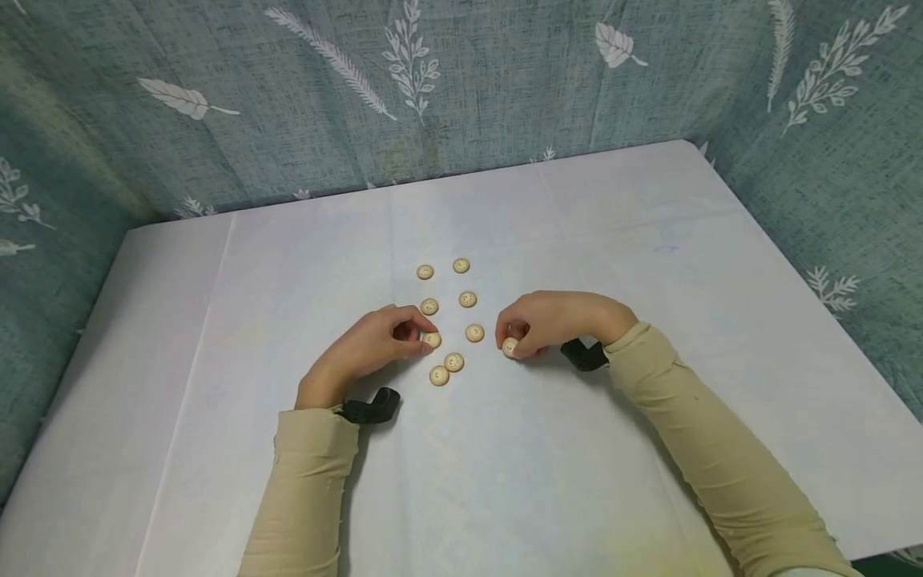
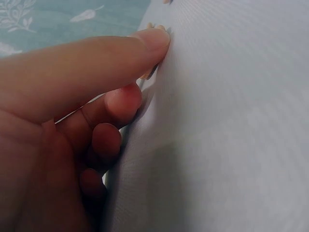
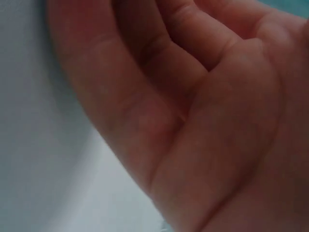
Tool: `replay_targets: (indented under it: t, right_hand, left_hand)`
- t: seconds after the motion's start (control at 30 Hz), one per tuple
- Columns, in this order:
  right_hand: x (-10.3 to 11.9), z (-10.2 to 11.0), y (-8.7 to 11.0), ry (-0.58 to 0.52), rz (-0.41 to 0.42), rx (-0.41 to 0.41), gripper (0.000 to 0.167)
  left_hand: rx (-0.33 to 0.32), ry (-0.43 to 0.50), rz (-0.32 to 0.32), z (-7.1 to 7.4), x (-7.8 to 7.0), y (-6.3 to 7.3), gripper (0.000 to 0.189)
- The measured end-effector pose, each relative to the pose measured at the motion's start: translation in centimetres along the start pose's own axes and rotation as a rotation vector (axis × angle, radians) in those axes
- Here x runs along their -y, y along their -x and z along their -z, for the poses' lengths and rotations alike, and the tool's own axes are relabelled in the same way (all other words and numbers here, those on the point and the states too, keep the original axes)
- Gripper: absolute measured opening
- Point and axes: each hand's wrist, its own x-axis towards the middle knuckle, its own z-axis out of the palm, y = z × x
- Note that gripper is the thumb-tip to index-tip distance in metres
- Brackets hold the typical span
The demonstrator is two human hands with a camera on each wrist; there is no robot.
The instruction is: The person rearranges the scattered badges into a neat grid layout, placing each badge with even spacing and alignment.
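My left hand (image 1: 366, 346) pinches a round tan button (image 1: 433, 340) between thumb and forefinger, at the left of a small group of buttons on the white table. In the left wrist view the thumb (image 2: 120, 55) lies close to the cloth, and only slivers of tan buttons show past it. To the right of the group my right hand (image 1: 558, 316) holds another button (image 1: 509, 347) by its rim, close over the tabletop. The right wrist view is filled by the palm and curled fingers (image 3: 145, 96); the button is hidden there.
Between and beyond the hands lie several more buttons: two touching ones (image 1: 439, 376) nearest me, others in two loose rows, such as one button (image 1: 474, 332) between the hands. A white cloth (image 1: 562, 481) covers the table. Green leaf-patterned curtains (image 1: 490, 88) hang around it.
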Motion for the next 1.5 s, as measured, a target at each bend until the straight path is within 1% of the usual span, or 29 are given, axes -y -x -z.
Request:
replay_targets:
  t: [0.13,0.3,0.53,0.67,0.77,0.87,1.0,1.1,1.3,1.4,1.5]
  right_hand:
    - [-0.6,0.2,-0.2,-0.106,0.019,0.005,0.018]
    - [-1.5,0.4,-0.5,-0.227,0.033,-0.024,0.018]
    - [-2.6,0.4,-1.0,-0.428,0.007,-0.043,0.019]
    - [-3.3,0.4,-1.2,-0.575,-0.023,-0.061,0.023]
    - [-3.8,0.5,-1.2,-0.654,-0.042,-0.072,0.028]
    - [-4.1,0.5,-1.3,-0.685,-0.046,-0.09,0.03]
    - [-4.4,0.5,-1.7,-0.698,-0.035,-0.149,0.032]
    - [-4.3,0.6,-2.0,-0.685,-0.035,-0.199,0.032]
    - [-3.8,0.9,-2.6,-0.654,-0.068,-0.284,0.029]
    - [-3.8,1.2,-2.9,-0.672,-0.085,-0.31,0.03]
    - [-3.8,1.4,-3.0,-0.676,-0.102,-0.32,0.031]
  left_hand:
    - [-0.002,0.011,0.013,0.1,0.0,0.2,0.016]
    - [-0.006,0.012,0.01,0.3,0.0,0.3,0.016]
    - [-0.003,0.009,-0.003,0.4,0.0,0.4,0.016]
    - [-0.002,0.013,-0.004,0.3,0.1,0.3,0.016]
    - [0.003,0.016,-0.008,0.2,0.2,0.2,0.016]
    - [0.008,0.019,-0.004,0.1,0.2,0.1,0.016]
    - [0.004,0.015,0.0,0.1,0.0,0.2,0.016]
    - [0.003,0.014,0.002,0.1,0.0,0.2,0.016]
    - [0.004,0.02,0.009,0.0,0.0,0.2,0.016]
    - [-0.002,0.018,0.008,0.0,0.1,0.3,0.016]
    - [-0.004,0.017,-0.001,0.0,0.1,0.3,0.015]
